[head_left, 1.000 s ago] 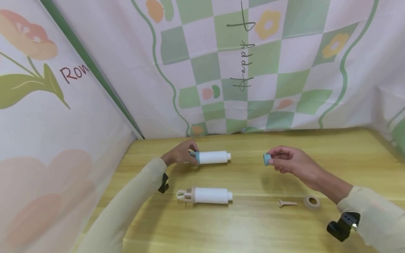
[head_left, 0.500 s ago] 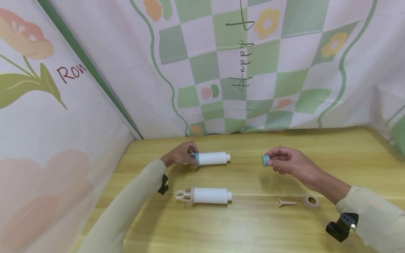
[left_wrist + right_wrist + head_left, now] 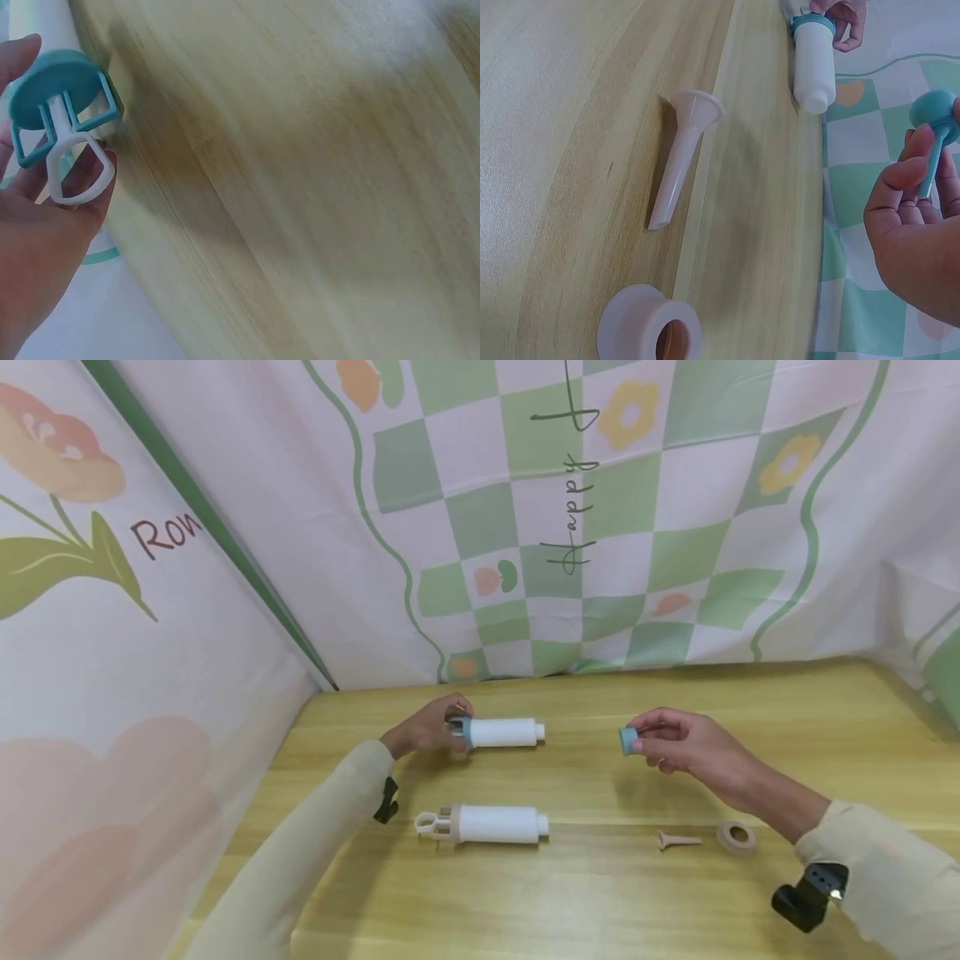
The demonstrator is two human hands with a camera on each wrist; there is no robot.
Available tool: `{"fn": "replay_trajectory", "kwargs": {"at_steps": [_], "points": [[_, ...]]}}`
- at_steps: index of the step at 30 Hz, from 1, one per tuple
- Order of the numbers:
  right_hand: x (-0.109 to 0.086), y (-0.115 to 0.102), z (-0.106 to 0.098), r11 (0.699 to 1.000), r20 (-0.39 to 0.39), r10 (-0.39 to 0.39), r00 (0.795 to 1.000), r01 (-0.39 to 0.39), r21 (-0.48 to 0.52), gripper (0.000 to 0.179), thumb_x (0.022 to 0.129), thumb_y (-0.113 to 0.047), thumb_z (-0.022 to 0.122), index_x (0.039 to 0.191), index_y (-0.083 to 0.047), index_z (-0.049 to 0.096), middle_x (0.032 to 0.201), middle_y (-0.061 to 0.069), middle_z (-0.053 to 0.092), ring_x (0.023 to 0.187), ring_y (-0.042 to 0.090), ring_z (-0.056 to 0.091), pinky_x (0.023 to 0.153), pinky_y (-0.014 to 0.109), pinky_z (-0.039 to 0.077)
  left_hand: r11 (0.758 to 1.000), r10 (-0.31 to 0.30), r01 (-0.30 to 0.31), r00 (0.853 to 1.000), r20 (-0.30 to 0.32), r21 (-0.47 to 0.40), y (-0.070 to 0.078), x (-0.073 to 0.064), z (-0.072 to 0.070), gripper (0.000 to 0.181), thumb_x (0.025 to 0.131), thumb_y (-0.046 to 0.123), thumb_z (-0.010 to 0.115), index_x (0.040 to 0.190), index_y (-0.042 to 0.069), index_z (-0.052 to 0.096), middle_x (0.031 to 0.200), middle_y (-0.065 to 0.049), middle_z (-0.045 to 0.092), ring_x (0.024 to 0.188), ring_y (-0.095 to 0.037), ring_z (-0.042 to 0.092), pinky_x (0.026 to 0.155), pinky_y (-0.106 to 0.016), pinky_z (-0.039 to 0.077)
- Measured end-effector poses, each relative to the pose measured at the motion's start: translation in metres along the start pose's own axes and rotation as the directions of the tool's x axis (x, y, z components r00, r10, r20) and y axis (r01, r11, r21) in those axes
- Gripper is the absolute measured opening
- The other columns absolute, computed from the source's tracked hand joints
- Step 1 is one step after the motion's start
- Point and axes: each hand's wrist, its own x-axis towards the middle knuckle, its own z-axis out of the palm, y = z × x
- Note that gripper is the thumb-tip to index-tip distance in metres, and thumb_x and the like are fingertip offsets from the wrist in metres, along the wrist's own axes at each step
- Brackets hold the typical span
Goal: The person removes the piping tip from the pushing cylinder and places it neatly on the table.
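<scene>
At the back left of the table, my left hand (image 3: 431, 724) grips the teal collar (image 3: 56, 88) of a white syringe-like tube (image 3: 504, 732). A white ring handle (image 3: 79, 169) sticks out of the collar towards the left wrist camera. The tube lies with its narrow tip pointing right. Held above the table on the right, a teal nozzle (image 3: 931, 150) with a round head and thin stem is pinched between thumb and fingers of my right hand (image 3: 686, 743). From the head view, only its teal end shows. The two teal-ended things are well apart.
A second white tube (image 3: 501, 824) with a beige collar and ring handle lies nearer, parallel to the first. To its right lie a beige funnel-shaped nozzle (image 3: 678, 841) and a beige ring cap (image 3: 737, 838). Printed cloth (image 3: 555, 527) hangs behind the wooden table (image 3: 600, 902).
The head view shifts very slightly. Both hands keep their holds on the tube and the teal nozzle, with barely any movement.
</scene>
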Motion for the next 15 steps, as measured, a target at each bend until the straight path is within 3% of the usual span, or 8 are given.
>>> {"fn": "replay_trajectory", "kwargs": {"at_steps": [8,15], "points": [[-0.0015,0.0006,-0.0002,1.0,0.004,0.002,1.0,-0.002,-0.002,0.039,0.099,-0.016,0.065,0.127,0.007,0.051,0.097,0.008,0.065,0.084,0.021,0.059,0.07,0.033,0.053,1.0,0.015,-0.015,1.0,0.005,-0.018,0.0008,-0.0011,0.0,0.047,0.079,-0.013,0.074,0.118,-0.006,0.05,0.132,-0.026,0.05,0.132,-0.038,0.046,0.11,-0.04,0.038],[-0.0028,0.0006,-0.0012,1.0,0.004,0.003,1.0,-0.003,0.007,0.038,0.099,-0.016,0.065,0.126,0.006,0.052,0.1,0.008,0.065,0.085,0.021,0.059,0.07,0.032,0.053,1.0,-0.016,0.016,1.0,-0.016,-0.016,-0.0003,-0.0033,-0.0017,0.048,0.079,-0.007,0.075,0.12,-0.002,0.051,0.134,-0.022,0.052,0.129,-0.039,0.047,0.105,-0.046,0.042]]}}
